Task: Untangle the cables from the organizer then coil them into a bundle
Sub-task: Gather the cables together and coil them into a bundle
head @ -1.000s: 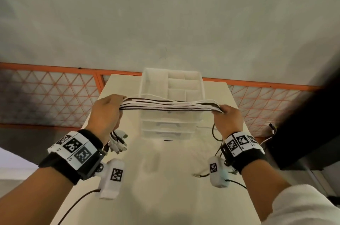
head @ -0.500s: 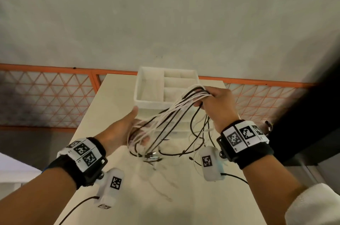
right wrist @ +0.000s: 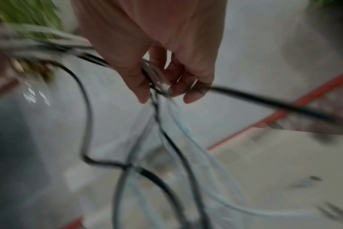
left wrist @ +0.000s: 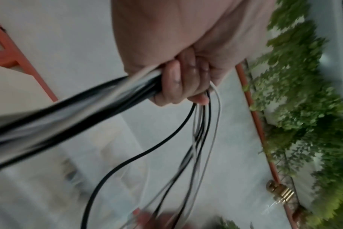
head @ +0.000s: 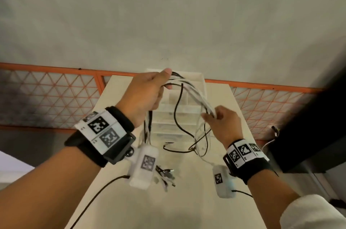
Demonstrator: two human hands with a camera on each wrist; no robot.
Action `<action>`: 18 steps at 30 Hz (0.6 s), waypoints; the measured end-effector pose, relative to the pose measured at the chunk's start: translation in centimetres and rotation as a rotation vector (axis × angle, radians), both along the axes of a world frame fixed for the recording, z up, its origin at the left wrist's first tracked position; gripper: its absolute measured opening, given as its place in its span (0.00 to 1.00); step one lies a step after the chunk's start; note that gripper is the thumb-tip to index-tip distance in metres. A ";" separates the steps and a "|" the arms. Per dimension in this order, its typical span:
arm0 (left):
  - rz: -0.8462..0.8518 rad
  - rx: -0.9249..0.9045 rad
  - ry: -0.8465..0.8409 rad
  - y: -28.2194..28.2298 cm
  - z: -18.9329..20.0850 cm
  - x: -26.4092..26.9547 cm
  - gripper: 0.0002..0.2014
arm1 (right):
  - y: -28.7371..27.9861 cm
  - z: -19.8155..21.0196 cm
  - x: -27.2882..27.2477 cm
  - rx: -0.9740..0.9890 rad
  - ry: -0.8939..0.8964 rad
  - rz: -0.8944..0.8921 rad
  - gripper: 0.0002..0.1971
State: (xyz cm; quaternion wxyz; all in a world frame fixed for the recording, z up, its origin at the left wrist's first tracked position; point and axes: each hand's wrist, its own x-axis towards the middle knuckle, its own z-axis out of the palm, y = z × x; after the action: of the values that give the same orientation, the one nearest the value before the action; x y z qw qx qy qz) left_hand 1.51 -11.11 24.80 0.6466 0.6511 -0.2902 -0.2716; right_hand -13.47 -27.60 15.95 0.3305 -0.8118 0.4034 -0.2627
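Observation:
Several black and white cables (head: 194, 95) arch between my two hands above the table. My left hand (head: 149, 90) is raised in front of the white organizer (head: 198, 86) and grips the bundle (left wrist: 127, 86) in a fist. My right hand (head: 221, 118), lower and to the right, pinches the other side of the cables (right wrist: 157, 83) between thumb and fingers. Loose loops (head: 179, 135) hang below both hands. Cable plugs (head: 164, 174) dangle below my left wrist, just above the table.
The pale table (head: 187, 200) runs away from me, with the organizer at its far end. An orange lattice railing (head: 56, 97) crosses behind it. A dark object (head: 309, 125) stands to the right of the table. Green foliage (left wrist: 303, 108) shows in the left wrist view.
My left hand has risen from low at the left to high by the organizer, taking the bundle. My right hand has dropped down and to the right along the cables.

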 end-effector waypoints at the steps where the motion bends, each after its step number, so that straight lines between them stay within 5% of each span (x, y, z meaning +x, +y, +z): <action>1: -0.004 0.016 -0.060 0.0 0.2 0.3 0.19 | -0.1 -1.0 -0.6 0.026 0.102 0.017 0.25; 3: 0.008 0.095 -0.172 0.0 -0.3 0.4 0.20 | -0.5 -2.1 -1.0 0.037 0.145 0.027 0.27; 6: 0.087 0.220 -0.203 -0.2 -2.0 0.5 0.20 | -0.9 -1.2 -0.5 0.258 -0.294 -0.067 0.11; 9: 0.182 0.278 -0.163 0.0 -3.0 0.7 0.20 | -1.1 -0.1 -0.9 0.361 -0.523 -0.028 0.17; 14: 0.240 0.085 -0.073 0.6 -1.6 1.6 0.25 | -1.3 -5.8 -2.8 -0.059 0.247 0.179 0.07; 18: 0.216 0.009 -0.084 0.9 -0.1 2.1 0.27 | -1.8 -9.4 -3.9 0.040 0.372 0.106 0.19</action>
State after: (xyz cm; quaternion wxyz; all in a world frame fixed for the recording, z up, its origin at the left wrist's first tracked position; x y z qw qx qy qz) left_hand 3.60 -10.20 24.68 0.6564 0.6924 -0.2438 -0.1743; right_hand -17.39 -29.35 6.54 0.2799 -0.8596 0.4194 -0.0824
